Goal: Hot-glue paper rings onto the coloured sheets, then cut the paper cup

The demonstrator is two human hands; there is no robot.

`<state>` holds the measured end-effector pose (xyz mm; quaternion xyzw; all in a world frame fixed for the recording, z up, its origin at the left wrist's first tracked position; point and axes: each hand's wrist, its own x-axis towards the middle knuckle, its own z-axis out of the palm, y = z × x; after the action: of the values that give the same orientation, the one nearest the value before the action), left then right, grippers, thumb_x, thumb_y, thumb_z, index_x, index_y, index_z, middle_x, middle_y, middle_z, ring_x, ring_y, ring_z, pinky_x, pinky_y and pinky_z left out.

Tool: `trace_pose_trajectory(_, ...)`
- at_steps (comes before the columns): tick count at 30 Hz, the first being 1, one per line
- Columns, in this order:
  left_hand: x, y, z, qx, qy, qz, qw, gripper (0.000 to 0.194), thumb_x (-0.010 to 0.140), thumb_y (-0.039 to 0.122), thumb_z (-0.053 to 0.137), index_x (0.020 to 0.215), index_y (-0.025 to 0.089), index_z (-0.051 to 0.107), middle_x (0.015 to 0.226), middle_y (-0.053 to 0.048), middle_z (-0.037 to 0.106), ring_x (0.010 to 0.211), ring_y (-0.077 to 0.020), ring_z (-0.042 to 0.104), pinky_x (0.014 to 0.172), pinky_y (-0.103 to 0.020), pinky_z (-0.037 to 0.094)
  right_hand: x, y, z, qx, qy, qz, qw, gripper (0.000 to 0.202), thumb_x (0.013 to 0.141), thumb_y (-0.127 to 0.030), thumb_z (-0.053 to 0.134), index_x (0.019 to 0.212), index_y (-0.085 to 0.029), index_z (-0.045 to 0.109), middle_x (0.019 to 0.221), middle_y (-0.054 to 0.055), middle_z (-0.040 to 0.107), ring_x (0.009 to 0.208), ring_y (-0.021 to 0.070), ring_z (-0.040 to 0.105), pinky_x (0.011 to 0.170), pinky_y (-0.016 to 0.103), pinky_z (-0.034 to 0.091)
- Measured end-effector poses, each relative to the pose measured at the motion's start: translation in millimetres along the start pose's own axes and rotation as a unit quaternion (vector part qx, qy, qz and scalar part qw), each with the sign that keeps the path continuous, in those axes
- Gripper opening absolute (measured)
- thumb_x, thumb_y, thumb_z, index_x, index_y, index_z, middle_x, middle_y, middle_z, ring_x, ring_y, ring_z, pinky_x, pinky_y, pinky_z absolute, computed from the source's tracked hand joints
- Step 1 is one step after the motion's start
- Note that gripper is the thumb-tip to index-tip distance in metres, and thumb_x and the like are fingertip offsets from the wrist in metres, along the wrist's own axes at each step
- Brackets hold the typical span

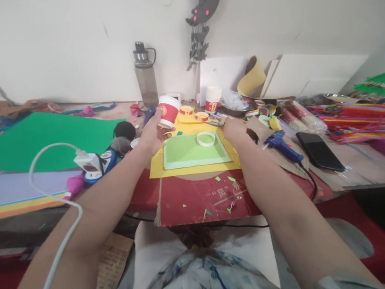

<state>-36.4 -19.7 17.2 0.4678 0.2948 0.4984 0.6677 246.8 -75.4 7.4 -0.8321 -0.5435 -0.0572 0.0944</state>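
Observation:
A red and white paper cup (170,112) is tilted in my left hand (153,132), whose fingers wrap round its side. My right hand (235,131) is closed on a pair of scissors (215,123); the blades point left and the handles are hidden by the hand. Between my hands a light green sheet (189,151) lies on yellow paper (161,171). A pale ring (206,138) rests on the green sheet. Two cut cup rings, one of them a red-and-yellow ring (202,116), sit just behind. Another paper cup (213,99) stands farther back.
A tall water bottle (146,78) stands by the wall. To the right lie a blue glue gun (283,147) and a black phone (320,151). A power strip with a white charger (89,165) and large green sheet (46,141) are on the left. Paper scraps dot the red board (185,201).

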Motion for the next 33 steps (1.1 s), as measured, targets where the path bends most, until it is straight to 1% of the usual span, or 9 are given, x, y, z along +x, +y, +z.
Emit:
trace_pose_trajectory(3,1.7,0.4,-1.3,0.006,0.003,0.007,1.0,0.067,0.073,0.077,0.086,0.109,0.024,0.07,0.083,-0.004,0.076,0.066,-0.0172,0.07,0.057,-0.032,0.049,-1.6,-8.5,-1.6,-0.008,-0.029,0.054,0.998,0.05,0.096,-0.01,0.044,0.139,-0.001,0.067,0.132,0.035,0.07,0.131,0.0429,0.064,0.101,0.053,0.052)
trace_pose_trajectory(5,2.1,0.8,-0.7,0.005,0.006,0.005,1.0,0.065,0.073,0.077,0.086,0.107,0.024,0.069,0.082,-0.003,0.076,0.066,-0.0165,0.07,0.056,-0.031,0.048,-3.2,-13.3,-4.5,-0.007,-0.031,0.069,0.997,0.05,0.099,-0.009,0.04,0.141,-0.003,0.067,0.138,0.034,0.067,0.135,0.0421,0.062,0.106,0.054,0.049)
trace_pose_trajectory(8,0.6,2.0,2.0,-0.002,0.01,-0.006,1.0,0.062,0.074,0.075,0.086,0.102,0.023,0.067,0.078,0.0,0.074,0.063,-0.014,0.07,0.055,-0.027,0.046,-6.0,-17.2,-9.3,0.0,-0.021,0.075,0.997,0.052,0.102,-0.009,0.037,0.146,-0.006,0.064,0.148,0.032,0.061,0.139,0.0393,0.058,0.109,0.049,0.046)
trace_pose_trajectory(13,-4.1,4.4,5.9,-0.012,0.012,0.003,1.0,0.053,0.078,0.066,0.088,0.095,0.022,0.067,0.079,-0.001,0.075,0.062,-0.0131,0.069,0.052,-0.025,0.045,-11.1,-20.0,-17.3,0.012,0.008,0.085,0.996,0.047,0.103,-0.013,0.042,0.145,-0.011,0.064,0.149,0.029,0.058,0.139,0.0397,0.053,0.109,0.048,0.044)
trace_pose_trajectory(16,-4.9,4.7,5.6,-0.014,0.005,-0.002,1.0,0.052,0.08,0.065,0.087,0.095,0.02,0.067,0.079,-0.001,0.076,0.061,-0.013,0.069,0.052,-0.024,0.046,-13.0,-22.9,-22.6,0.018,0.042,0.097,0.994,0.048,0.104,-0.011,0.035,0.143,-0.016,0.064,0.147,0.028,0.057,0.137,0.0384,0.052,0.107,0.049,0.045)
trace_pose_trajectory(18,-4.7,4.3,4.8,-0.013,-0.002,-0.004,1.0,0.052,0.08,0.066,0.087,0.095,0.02,0.067,0.079,-0.001,0.075,0.061,-0.0129,0.07,0.051,-0.023,0.046,-12.7,-25.0,-25.3,0.023,0.058,0.107,0.992,0.049,0.105,-0.01,0.032,0.143,-0.017,0.063,0.147,0.028,0.056,0.134,0.0375,0.052,0.104,0.048,0.046)
trace_pose_trajectory(23,-4.3,1.4,3.9,-0.001,-0.004,-0.015,1.0,0.047,0.084,0.058,0.086,0.097,0.018,0.067,0.078,-0.001,0.075,0.059,-0.0125,0.07,0.049,-0.021,0.045,-9.9,-26.9,-27.9,0.033,0.069,0.133,0.988,0.046,0.107,-0.013,0.037,0.148,-0.019,0.058,0.144,0.029,0.057,0.13,0.0363,0.053,0.094,0.043,0.049)
trace_pose_trajectory(28,-3.0,-3.2,3.9,0.022,0.01,-0.045,0.999,0.04,0.088,0.05,0.084,0.099,0.016,0.066,0.079,-0.002,0.075,0.055,-0.0128,0.069,0.047,-0.022,0.043,-12.3,-26.8,-32.1,0.03,0.08,0.124,0.989,0.046,0.108,-0.013,0.034,0.143,-0.017,0.064,0.144,0.027,0.059,0.134,0.0345,0.051,0.105,0.045,0.042)
trace_pose_trajectory(33,0.0,-6.6,1.6,0.027,0.021,-0.04,0.999,0.043,0.087,0.053,0.085,0.098,0.017,0.065,0.075,-0.001,0.073,0.057,-0.0136,0.069,0.048,-0.022,0.041,-16.3,-28.5,-39.2,0.029,0.088,0.104,0.99,0.05,0.11,-0.014,0.03,0.141,-0.019,0.069,0.146,0.024,0.059,0.138,0.0352,0.051,0.112,0.046,0.036)
